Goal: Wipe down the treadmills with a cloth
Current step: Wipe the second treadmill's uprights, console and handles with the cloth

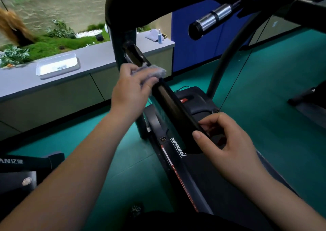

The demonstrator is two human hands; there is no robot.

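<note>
Pressing the crumpled grey cloth (pixel 153 72) around the black treadmill handrail (pixel 169 103), my left hand (pixel 131 88) grips it with curled fingers; my right hand (pixel 224 142) pinches the rail's near end. On the grey counter (pixel 98 58), a white rectangular tray (pixel 57 65) holds something small I cannot make out.

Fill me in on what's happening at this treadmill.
A person is wiping a treadmill. The left hand presses a grey cloth around the upper part of the black side handrail, while the right hand grips the rail's lower end. A spray bottle stands on the grey counter behind.
</note>
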